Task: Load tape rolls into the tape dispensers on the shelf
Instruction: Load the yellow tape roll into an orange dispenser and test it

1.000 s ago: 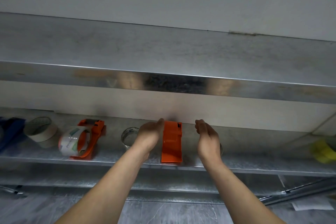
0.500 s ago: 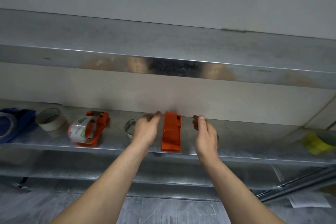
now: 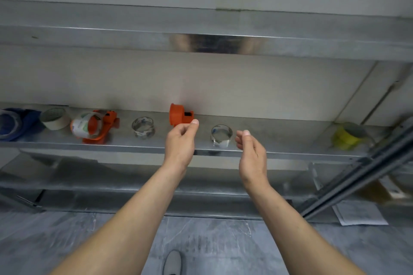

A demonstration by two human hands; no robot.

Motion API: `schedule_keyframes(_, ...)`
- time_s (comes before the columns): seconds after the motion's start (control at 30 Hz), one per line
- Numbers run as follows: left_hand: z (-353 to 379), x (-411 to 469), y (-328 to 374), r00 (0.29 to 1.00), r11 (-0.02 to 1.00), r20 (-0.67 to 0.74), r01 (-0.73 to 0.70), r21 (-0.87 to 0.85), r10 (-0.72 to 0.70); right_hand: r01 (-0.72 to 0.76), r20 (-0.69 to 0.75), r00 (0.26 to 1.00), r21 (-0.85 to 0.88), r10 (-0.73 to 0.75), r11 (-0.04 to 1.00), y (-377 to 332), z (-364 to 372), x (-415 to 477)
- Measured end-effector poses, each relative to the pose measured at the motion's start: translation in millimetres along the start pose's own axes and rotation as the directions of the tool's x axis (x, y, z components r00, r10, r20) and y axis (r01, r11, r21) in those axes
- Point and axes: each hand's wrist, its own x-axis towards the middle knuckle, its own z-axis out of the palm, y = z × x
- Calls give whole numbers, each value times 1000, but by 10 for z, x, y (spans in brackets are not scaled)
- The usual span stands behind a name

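Orange dispenser (image 3: 178, 115) upright on shelf (image 3: 283, 135), left hand (image 3: 180, 142) pinching its lower corner. Clear tape roll (image 3: 221, 136) right of dispenser; right hand (image 3: 251, 148) just beyond, loosely curled, holding nothing.

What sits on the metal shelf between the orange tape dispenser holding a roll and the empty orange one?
One clear tape roll, standing free on the metal shelf, in the head view. The left hand pinches the empty orange dispenser.

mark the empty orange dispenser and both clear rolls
empty orange dispenser (image 3: 177, 115): head view, round body
left clear roll (image 3: 143, 131): head view, front wall
right clear roll (image 3: 221, 142): head view, front wall
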Motion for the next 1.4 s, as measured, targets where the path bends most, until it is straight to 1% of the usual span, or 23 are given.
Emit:
schedule_keyframes(0.2,386,-459,-23,997,1000,73,8,3,-8,-7,-45,999,24,8,1000,29,-550,-176)
schedule_keyframes(0.4,665,-636,-48,986,1000,165,-3,7,2,12,-129,992,32,-7,999,20,-911,-271)
schedule_keyframes(0.53,819,-672,-40,969,1000,245,2,-1,-1,34,-223,974,16,-29,999,-18,-1064,-343)
schedule_keyframes(0.67,902,-738,-88,953,999,303,8,-32,2,4,-263,965,3,-3,1000,-14,-1156,-458)
schedule_keyframes(0.8,994,-790,-155,930,999,367,14,-36,0,2,-304,953,-28,-10,1000,16,-1231,-588)
schedule_keyframes(0.93,1072,-864,-204,919,999,394,28,-46,-7,-16,-351,936,-44,0,999,61,-1333,-670)
schedule_keyframes(1.17,1295,-910,-212,896,999,443,40,-28,-24,-34,-391,920,-44,14,998,57,-1543,-630)
schedule_keyframes(1.4,1834,-970,-167,895,1000,445,27,-5,-22,-26,-406,914,-35,10,999,122,-1979,-342)
